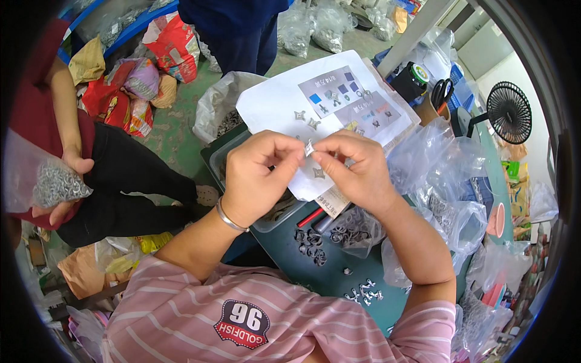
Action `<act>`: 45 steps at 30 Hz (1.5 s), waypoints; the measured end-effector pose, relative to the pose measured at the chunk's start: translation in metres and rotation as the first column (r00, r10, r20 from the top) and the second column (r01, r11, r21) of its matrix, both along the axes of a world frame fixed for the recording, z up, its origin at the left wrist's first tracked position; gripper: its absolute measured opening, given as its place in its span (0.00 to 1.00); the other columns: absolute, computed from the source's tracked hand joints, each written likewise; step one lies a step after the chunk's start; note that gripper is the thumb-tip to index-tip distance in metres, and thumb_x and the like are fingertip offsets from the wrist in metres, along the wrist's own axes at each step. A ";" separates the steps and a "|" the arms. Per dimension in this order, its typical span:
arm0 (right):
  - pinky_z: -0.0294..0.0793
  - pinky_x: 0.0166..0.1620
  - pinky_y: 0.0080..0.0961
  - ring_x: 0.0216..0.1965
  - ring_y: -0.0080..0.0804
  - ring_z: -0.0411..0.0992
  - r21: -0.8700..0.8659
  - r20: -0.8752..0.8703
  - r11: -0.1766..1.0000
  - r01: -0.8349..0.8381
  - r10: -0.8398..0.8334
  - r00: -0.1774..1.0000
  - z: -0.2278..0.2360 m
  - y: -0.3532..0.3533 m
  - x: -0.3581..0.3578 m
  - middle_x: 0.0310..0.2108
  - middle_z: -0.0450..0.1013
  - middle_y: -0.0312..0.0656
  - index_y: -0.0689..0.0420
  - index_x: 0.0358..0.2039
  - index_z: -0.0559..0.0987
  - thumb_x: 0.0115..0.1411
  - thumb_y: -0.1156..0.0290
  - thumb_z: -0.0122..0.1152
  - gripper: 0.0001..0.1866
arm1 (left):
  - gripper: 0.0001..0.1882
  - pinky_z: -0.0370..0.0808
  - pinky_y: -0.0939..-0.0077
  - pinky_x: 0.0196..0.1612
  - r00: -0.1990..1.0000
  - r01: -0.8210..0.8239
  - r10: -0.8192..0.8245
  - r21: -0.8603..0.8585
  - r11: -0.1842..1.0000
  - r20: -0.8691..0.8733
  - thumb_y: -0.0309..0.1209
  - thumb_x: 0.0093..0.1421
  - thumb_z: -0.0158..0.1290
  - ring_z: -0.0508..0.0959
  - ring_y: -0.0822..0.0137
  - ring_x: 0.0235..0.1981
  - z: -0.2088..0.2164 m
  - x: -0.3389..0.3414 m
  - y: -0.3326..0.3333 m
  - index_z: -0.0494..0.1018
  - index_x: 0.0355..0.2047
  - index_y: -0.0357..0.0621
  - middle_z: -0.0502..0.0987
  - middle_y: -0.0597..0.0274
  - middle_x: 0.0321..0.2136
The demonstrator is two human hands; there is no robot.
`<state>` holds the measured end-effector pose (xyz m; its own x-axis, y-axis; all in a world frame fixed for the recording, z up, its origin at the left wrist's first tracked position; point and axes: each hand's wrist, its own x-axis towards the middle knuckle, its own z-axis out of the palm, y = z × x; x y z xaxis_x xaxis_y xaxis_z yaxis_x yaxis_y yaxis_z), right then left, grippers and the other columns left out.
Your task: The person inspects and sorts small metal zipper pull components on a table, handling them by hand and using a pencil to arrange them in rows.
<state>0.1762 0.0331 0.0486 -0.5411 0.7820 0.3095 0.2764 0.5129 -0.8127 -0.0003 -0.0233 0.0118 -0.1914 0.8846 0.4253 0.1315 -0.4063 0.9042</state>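
My left hand (257,172) and my right hand (358,166) meet above a white printed sheet (272,100). Between their fingertips is a small, shiny silver metal piece (308,147), pinched from both sides; the fingers partly cover it. On the sheet lie several flat, star-shaped silver pieces (313,124), one of them (319,173) just below my fingertips. Pictures of small parts are printed toward the sheet's far right. Nearer to me on the green table (284,248) are a red pen (310,217), a pile of dark metal rings (311,245) and several small silver parts (366,293).
Clear plastic bags (423,157) crowd the table's right side, near a black fan (509,112) and scissors (442,94). A plastic tub (215,157) sits left of the sheet. At left, a co-worker's hand holds a bag of metal parts (60,184); another person (233,30) stands beyond.
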 end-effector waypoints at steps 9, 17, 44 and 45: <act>0.71 0.38 0.41 0.34 0.47 0.72 0.480 0.275 0.875 0.068 -0.224 0.935 -0.024 0.049 0.020 0.28 0.74 0.45 0.59 0.23 0.81 0.49 0.77 0.61 0.02 | 0.06 0.73 0.85 0.33 0.992 -0.033 0.051 -0.158 0.987 0.117 0.21 0.60 0.56 0.76 0.77 0.28 -0.002 -0.018 0.006 0.75 0.39 0.34 0.78 0.64 0.29; 0.69 0.42 0.42 0.38 0.45 0.72 0.413 0.318 0.907 0.083 -0.228 0.920 -0.027 0.059 -0.002 0.30 0.75 0.44 0.57 0.23 0.83 0.49 0.73 0.62 0.04 | 0.06 0.72 0.85 0.33 0.992 -0.024 0.045 -0.166 0.986 0.120 0.20 0.60 0.55 0.74 0.78 0.28 -0.006 -0.019 0.006 0.75 0.39 0.34 0.78 0.64 0.29; 0.73 0.37 0.40 0.33 0.47 0.75 0.484 0.277 0.874 0.040 -0.197 0.941 -0.035 0.067 -0.004 0.28 0.76 0.47 0.59 0.25 0.79 0.49 0.75 0.62 0.02 | 0.07 0.74 0.75 0.42 0.084 0.970 -0.724 0.108 0.216 0.685 0.24 0.63 0.51 0.76 0.69 0.36 0.078 0.061 -0.030 0.73 0.41 0.35 0.75 0.57 0.38; 0.73 0.37 0.40 0.34 0.47 0.75 0.499 0.326 0.866 0.016 -0.205 0.923 -0.033 0.067 -0.004 0.29 0.76 0.47 0.59 0.25 0.79 0.49 0.75 0.62 0.03 | 0.06 0.73 0.76 0.37 -0.056 0.950 -0.737 0.264 0.169 0.673 0.26 0.64 0.52 0.76 0.71 0.33 0.083 0.081 -0.043 0.73 0.39 0.37 0.76 0.61 0.33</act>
